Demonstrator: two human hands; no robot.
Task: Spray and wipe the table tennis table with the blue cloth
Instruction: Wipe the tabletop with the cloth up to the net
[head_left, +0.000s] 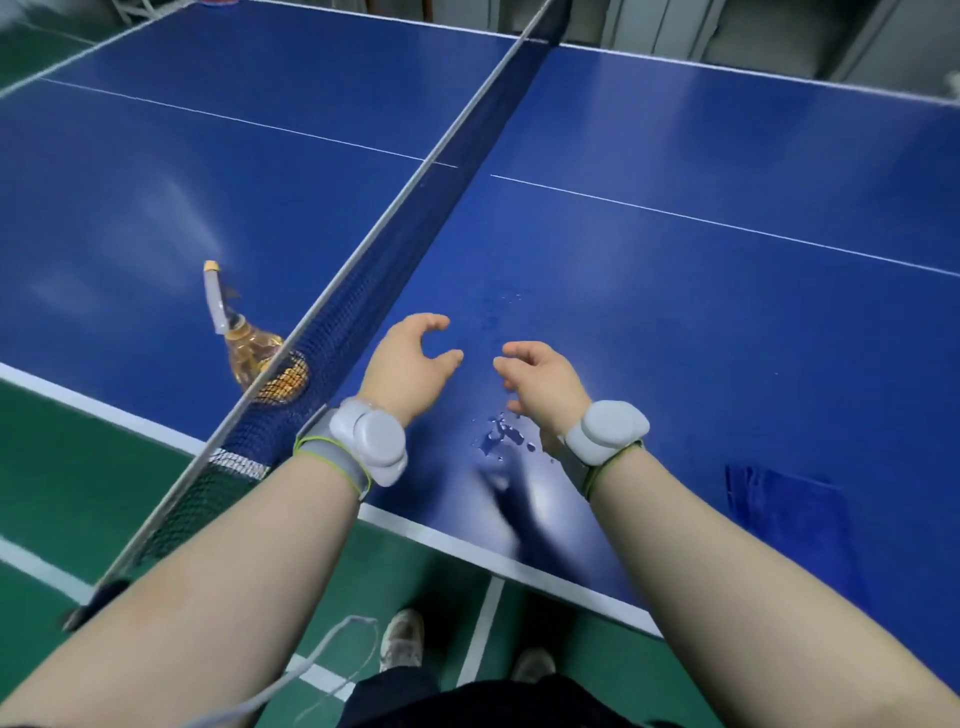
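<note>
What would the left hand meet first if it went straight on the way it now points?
Nothing, it seems: the left hand points alongside the net, over bare, wet table. Depth is unclear, though.

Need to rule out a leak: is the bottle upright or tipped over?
Upright, it seems: the bottle stands on its base on the table, left of the net, with its spray head on top and amber liquid settled low.

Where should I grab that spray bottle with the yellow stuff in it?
Hold the narrow neck just under the grey spray head of the spray bottle. It seems to stand upright beyond the net, its wide base partly hidden behind the mesh, nozzle pointing away. Reach over the net with the left hand, which is nearer.
</note>
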